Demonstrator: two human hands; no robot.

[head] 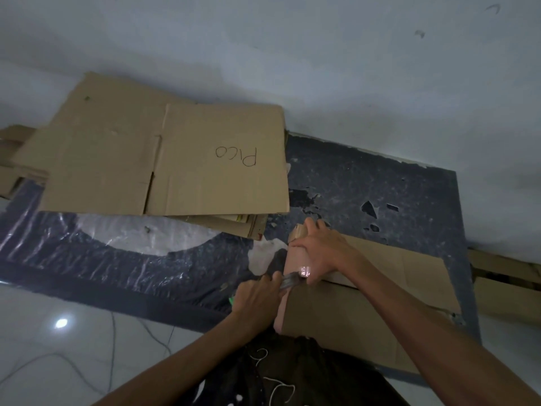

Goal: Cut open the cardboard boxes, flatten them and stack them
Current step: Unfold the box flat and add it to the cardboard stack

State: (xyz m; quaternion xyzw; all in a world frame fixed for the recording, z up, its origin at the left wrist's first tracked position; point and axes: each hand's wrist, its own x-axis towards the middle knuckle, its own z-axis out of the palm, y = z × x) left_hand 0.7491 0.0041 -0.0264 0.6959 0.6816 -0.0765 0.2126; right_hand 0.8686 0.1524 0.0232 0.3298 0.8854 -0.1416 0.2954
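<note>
The cardboard box (pixel 366 306) lies on its side at the near right of a dark speckled mat (pixel 366 183), just in front of the person. It is plain brown, long and low, with a seam running along its upper face. Its left end is covered by glossy, pinkish tape (pixel 294 263) that catches the light.

The right hand (pixel 320 250) lies on top of that taped end, its fingers bent over the far edge and the thumb stretched along the top, gripping the box. The left hand (pixel 257 297) is closed in a fist around a grey metal blade (pixel 288 282). It is probably a cutter or a knife, though blur hides its shape. The tip meets the box at the taped end, just below the right hand.

To the left, near the white wall (pixel 292 54), a stack of flattened cardboard (pixel 164 159) lies on the mat, well apart from the box. Its top sheet bears the handwritten word "Pico". A crumpled clear plastic sheet (pixel 131 234) spreads out from under the stack's near edge. More brown cardboard (pixel 506 291) lies past the mat's right edge, and glossy white floor tiles (pixel 58 347) show at lower left.
</note>
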